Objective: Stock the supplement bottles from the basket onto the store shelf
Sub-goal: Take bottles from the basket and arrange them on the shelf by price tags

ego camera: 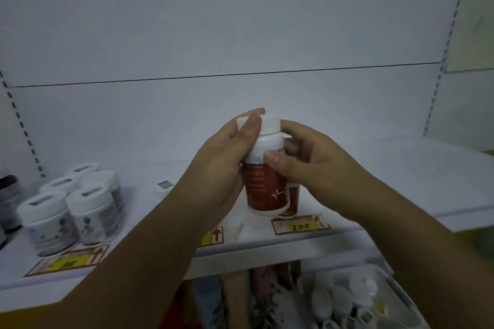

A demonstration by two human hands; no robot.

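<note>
White-lidded jars [85, 212], yellow price tags [303, 226]

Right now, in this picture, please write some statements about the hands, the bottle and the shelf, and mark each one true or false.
1. The left hand and the right hand both hold the red-labelled bottle. True.
2. Its cap is black. False: it is white.
3. White-lidded jars stand on the shelf, left of the hands. True.
4. The basket at the lower right holds only boxes. False: it holds white-capped bottles.
</note>
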